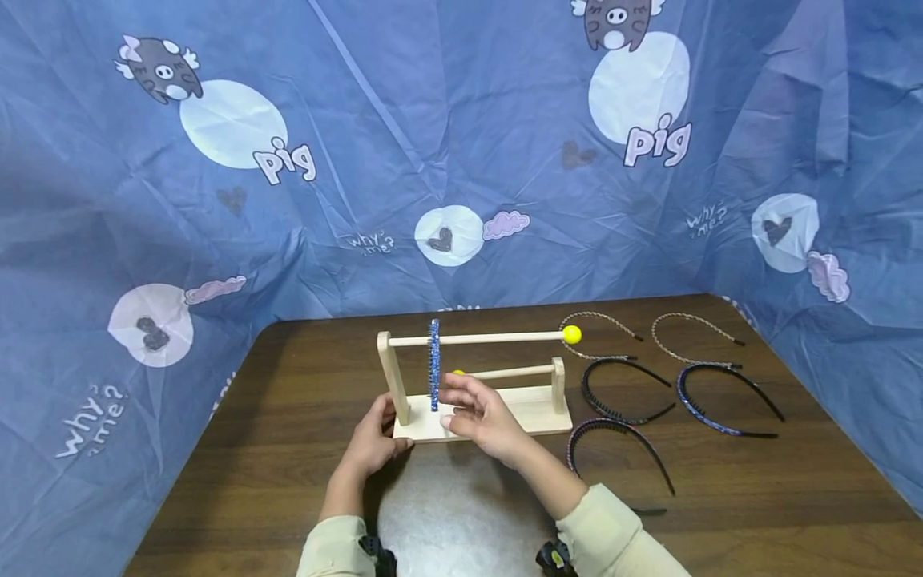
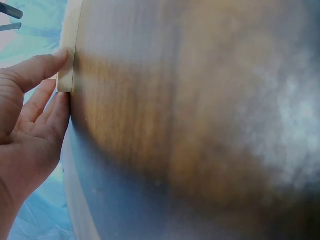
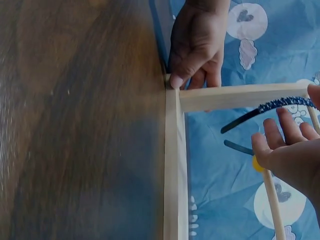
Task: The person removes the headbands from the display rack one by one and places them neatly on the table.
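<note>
A wooden stand (image 1: 530, 413) with an upper rod and a lower rod, each tipped with a yellow ball, rests on the table. Its left base end is held by my left hand (image 1: 373, 437), with the thumb on the front edge and fingers behind, as the left wrist view also shows. A glittery blue hairband (image 1: 434, 369) with dark ends hangs from the upper rod near the left post. Just right of the hairband is my right hand (image 1: 485, 417), its fingers loosely extended. In the right wrist view these fingers (image 3: 285, 127) overlap the hairband's loop.
On the table's right lie several more hairbands: two thin braided ones (image 1: 695, 318) at the back, a black one (image 1: 627, 421), a blue one (image 1: 695, 409) and a dark reddish one (image 1: 613, 423). A blue printed cloth (image 1: 461, 160) hangs behind the table (image 1: 288, 481).
</note>
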Action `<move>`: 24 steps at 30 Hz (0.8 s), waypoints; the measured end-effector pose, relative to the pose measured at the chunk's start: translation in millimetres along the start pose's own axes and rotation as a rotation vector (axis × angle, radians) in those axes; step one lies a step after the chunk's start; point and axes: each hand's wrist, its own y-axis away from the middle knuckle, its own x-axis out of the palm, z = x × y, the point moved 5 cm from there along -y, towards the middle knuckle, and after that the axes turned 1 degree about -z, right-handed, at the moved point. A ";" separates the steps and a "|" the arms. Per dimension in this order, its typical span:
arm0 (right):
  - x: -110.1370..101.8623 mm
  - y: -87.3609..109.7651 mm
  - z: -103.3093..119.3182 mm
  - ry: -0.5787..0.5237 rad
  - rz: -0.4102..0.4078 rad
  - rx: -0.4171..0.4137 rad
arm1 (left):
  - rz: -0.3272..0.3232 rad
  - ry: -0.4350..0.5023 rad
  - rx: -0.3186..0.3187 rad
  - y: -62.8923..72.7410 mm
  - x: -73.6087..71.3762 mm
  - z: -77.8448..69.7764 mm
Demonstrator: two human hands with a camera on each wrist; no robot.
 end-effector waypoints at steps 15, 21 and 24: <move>-5.5 -2.0 16.0 0.038 -0.162 -0.130 | 0.004 -0.006 0.004 -1.0 -0.3 -0.1; -14.7 0.5 30.2 0.005 -0.188 -0.188 | 0.006 -0.007 -0.005 -2.1 -0.2 0.7; -20.4 2.2 36.3 -0.006 -0.202 -0.204 | 0.006 -0.011 -0.013 -2.1 -0.3 1.4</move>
